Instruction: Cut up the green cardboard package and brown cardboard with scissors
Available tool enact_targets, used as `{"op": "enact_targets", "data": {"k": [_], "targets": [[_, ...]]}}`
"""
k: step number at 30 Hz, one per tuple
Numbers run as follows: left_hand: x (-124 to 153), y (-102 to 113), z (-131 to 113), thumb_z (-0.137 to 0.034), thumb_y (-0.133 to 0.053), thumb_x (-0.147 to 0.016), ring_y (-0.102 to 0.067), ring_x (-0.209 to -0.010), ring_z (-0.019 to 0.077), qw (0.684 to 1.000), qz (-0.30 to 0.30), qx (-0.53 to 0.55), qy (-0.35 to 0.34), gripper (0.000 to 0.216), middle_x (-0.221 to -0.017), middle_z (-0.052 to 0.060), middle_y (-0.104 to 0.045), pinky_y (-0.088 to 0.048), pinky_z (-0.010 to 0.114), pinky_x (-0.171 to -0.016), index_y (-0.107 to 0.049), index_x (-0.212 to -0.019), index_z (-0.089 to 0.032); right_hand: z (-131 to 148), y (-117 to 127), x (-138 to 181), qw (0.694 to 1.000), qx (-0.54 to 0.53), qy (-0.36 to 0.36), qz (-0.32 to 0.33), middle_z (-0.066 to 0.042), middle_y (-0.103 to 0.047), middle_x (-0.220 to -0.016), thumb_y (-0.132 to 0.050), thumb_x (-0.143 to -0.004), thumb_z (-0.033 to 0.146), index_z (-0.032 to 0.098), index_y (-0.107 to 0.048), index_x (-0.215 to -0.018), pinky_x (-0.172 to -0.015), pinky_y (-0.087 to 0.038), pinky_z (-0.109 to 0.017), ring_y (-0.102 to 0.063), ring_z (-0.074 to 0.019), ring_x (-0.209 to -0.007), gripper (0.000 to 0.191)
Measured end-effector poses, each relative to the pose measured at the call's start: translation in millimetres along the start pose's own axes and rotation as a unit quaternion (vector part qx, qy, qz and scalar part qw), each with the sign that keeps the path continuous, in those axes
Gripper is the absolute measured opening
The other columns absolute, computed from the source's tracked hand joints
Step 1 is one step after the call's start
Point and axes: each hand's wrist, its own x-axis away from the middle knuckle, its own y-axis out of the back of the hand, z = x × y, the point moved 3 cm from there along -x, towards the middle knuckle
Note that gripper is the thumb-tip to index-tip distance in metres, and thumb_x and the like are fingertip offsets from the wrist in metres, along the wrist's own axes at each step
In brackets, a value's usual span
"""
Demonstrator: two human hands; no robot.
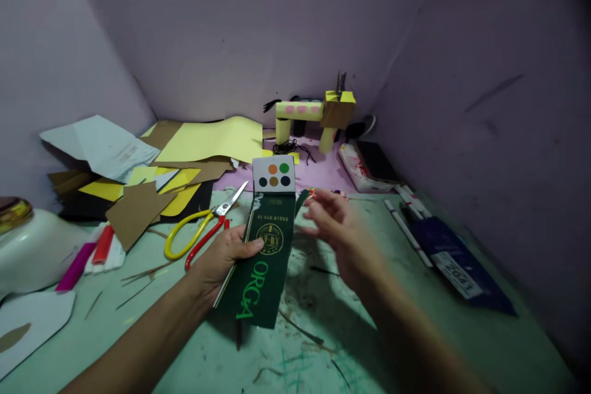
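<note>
The person's left hand [221,258] holds a long green card [265,258] with the light green letters "ORGA" on it. The thumb lies on the front of the card and the other fingers [231,240] are curled round its left edge, so this hand grips it tight. The card is up in the air, a little above the pale green surface [415,320], right in front of the person.

The right hand [337,225] is just beside the top right edge of the card. Its fingers [318,200] are loose and spread out, with nothing in them. The hand looks blurry, so I cannot tell if it touches the card.

At the top end of the green card is a small white card [274,173] with coloured dots. Scissors [203,228] with one yellow and one red handle lie on the surface just left of the left hand. Behind them are brown cardboard pieces [136,209] and a big yellow sheet [212,140]. At the back by the wall stands a yellow paper animal [314,114] with pink spots. On the right lies a dark blue book [457,265].
</note>
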Motion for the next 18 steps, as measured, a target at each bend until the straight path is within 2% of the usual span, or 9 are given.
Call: {"op": "enact_targets", "data": {"k": [1,3,6,10,14,18], "targets": [[0.6,-3.2,0.4,-0.021,-0.082,-0.053,-0.064,-0.054,0.0167,1.000,0.001,0.004,-0.002,0.038,-0.070,0.007,-0.070,-0.053,0.028,-0.055,-0.064,-0.086,-0.012,-13.1,-6.7,3.7,0.994,-0.051,-0.089,0.047,-0.004,-0.061,-0.091,-0.074,-0.061,0.041,0.020,-0.056,-0.098,-0.063,-0.051,-0.032,-0.061,-0.0192,-0.076,0.046],[1.5,-9.8,2.9,-0.019,-0.082,-0.055,-0.064,-0.052,0.0161,1.000,0.002,0.003,-0.004,0.039,-0.069,0.006,-0.071,-0.053,0.027,-0.053,-0.064,-0.089,-0.013,-30.1,-22.9,9.4,0.968,-0.139,-0.175,0.110,-0.004,-0.064,-0.080,-0.070,-0.063,0.044,0.018,-0.058,-0.089,-0.057,-0.049,-0.030,-0.061,-0.0193,-0.068,0.039],[2.6,-18.7,9.1,-0.019,-0.081,-0.058,-0.065,-0.051,0.0175,1.000,0.004,-0.011,-0.001,0.043,-0.069,0.005,-0.071,-0.053,0.027,-0.051,-0.064,-0.097,-0.014,-41.7,-34.1,8.8,0.969,-0.171,-0.168,0.055,-0.002,-0.062,-0.069,-0.068,-0.065,0.040,0.017,-0.058,-0.076,-0.056,-0.046,-0.027,-0.058,-0.0163,-0.062,0.028],[4.3,-24.0,13.4,-0.020,-0.080,-0.060,-0.068,-0.056,0.0207,0.999,-0.026,-0.045,-0.014,0.052,-0.074,0.005,-0.072,-0.054,0.028,-0.052,-0.061,-0.108,-0.015,-48.3,-32.2,6.6,0.975,-0.176,-0.139,0.000,0.000,-0.061,-0.068,-0.066,-0.069,0.034,0.016,-0.059,-0.074,-0.058,-0.044,-0.025,-0.054,-0.0134,-0.061,0.020],[5.2,-22.6,12.2,-0.021,-0.082,-0.057,-0.067,-0.054,0.0204,0.996,-0.040,-0.082,-0.015,0.057,-0.073,0.004,-0.072,-0.054,0.027,-0.050,-0.060,-0.110,-0.015,-46.4,-29.4,6.6,0.971,-0.190,-0.142,0.006,0.001,-0.061,-0.067,-0.064,-0.073,0.031,0.016,-0.061,-0.073,-0.060,-0.045,-0.025,-0.053,-0.0119,-0.059,0.016],[6.1,-17.5,9.0,-0.022,-0.083,-0.057,-0.066,-0.052,0.0189,0.994,-0.025,-0.106,-0.004,0.054,-0.072,0.005,-0.072,-0.054,0.026,-0.050,-0.061,-0.105,-0.014,-35.2,-25.4,-0.3,0.957,-0.223,-0.181,0.043,0.000,-0.063,-0.065,-0.058,-0.080,0.031,0.015,-0.062,-0.074,-0.063,-0.047,-0.026,-0.057,-0.0132,-0.060,0.017]]}}
